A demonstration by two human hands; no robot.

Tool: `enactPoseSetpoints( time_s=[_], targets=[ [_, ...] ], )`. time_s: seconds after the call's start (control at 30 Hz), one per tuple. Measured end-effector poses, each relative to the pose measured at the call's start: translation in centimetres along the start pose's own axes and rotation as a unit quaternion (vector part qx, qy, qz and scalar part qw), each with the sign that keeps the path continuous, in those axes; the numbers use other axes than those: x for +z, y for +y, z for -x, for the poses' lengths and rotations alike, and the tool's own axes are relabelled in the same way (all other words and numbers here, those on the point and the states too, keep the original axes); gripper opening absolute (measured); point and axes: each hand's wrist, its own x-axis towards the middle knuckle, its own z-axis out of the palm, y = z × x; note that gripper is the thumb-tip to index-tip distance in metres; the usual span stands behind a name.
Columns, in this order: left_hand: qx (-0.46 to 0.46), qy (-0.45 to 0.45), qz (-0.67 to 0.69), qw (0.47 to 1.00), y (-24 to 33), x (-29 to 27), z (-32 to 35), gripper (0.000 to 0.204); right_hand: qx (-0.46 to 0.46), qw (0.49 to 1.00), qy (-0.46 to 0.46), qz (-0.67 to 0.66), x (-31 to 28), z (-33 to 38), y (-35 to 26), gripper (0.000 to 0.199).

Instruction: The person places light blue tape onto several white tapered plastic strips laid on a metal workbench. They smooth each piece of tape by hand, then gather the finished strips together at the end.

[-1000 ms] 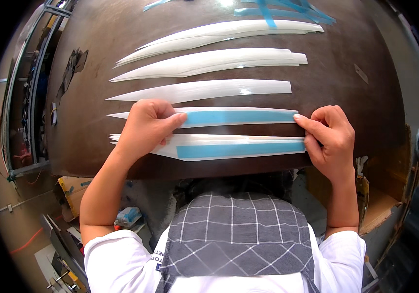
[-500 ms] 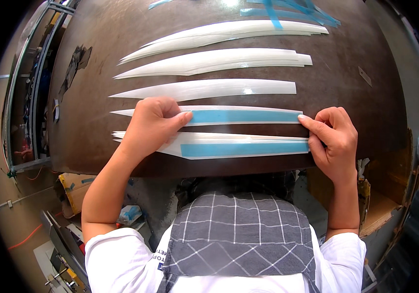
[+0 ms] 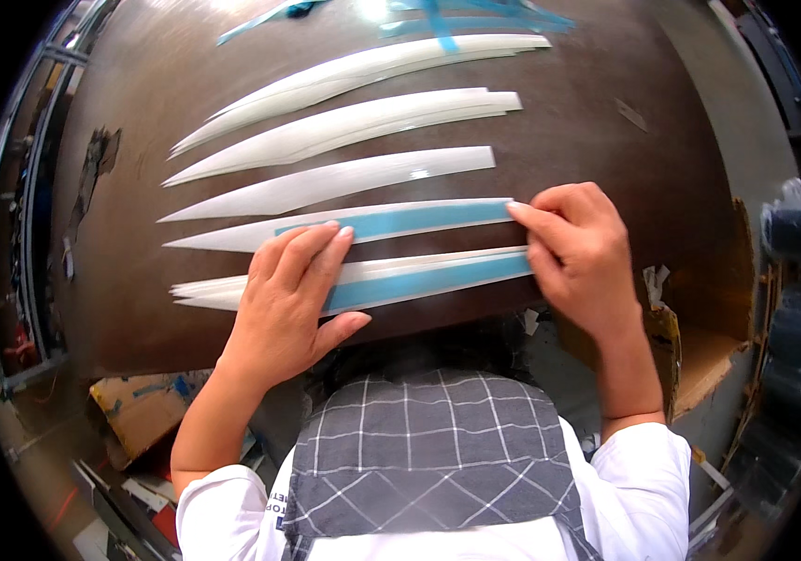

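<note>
A blue tape strip (image 3: 429,219) lies along a white tapered sheet (image 3: 218,237), the second from the table's near edge. My left hand (image 3: 284,304) rests with fingers stretched out, fingertips on the left part of this tape and thumb apart. The fingers of my right hand (image 3: 583,257) are curled, with a fingertip and thumb at the tape's right end. Nearer to me is a fanned stack of white tapered sheets (image 3: 202,292), its top one bearing another blue tape strip (image 3: 438,278). My left hand partly covers this stack.
Beyond lie a single white sheet (image 3: 326,182) and two fanned stacks (image 3: 344,136) (image 3: 372,67) on the brown table (image 3: 587,122). Loose blue tape (image 3: 499,21) hangs over the far edge area. Dark scraps (image 3: 92,178) lie left; a cardboard box (image 3: 714,346) stands below right.
My left hand has gone from pinching the tape's left end to lying flat over it. My right hand stays at the right end. The whole view has shifted and tilted slightly.
</note>
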Motion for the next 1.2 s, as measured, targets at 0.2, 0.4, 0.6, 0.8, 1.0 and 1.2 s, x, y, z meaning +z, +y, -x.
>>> enactPoseSetpoints(
  time_s=[0.2,0.4,0.6,0.8,1.0,1.2],
  targets=[
    [0.011,0.029,0.012,0.999,0.1,0.4,-0.4,0.077,-0.038,0.995,-0.076,-0.061,3.8,-0.1,-7.4,0.070],
    [0.004,0.030,0.014,0.999,0.2,0.6,0.1,0.080,0.046,0.989,-0.131,0.047,2.2,1.4,-5.8,0.084],
    [0.011,0.030,0.033,0.999,0.3,0.6,0.2,0.079,0.044,0.990,-0.114,0.077,0.9,2.5,-4.3,0.076],
    [0.028,0.078,0.167,0.982,-1.3,-0.9,0.0,0.063,0.061,0.997,-0.049,-0.029,-1.4,-1.7,-1.9,0.046],
    [0.160,0.172,0.439,0.867,1.6,-7.2,-1.5,0.033,0.039,0.998,-0.007,0.054,1.9,-12.7,4.8,0.025],
    [0.372,-0.002,0.670,0.643,3.2,-12.6,-2.8,0.012,0.006,0.998,-0.022,0.061,4.8,-16.7,6.7,0.014]
  ],
)
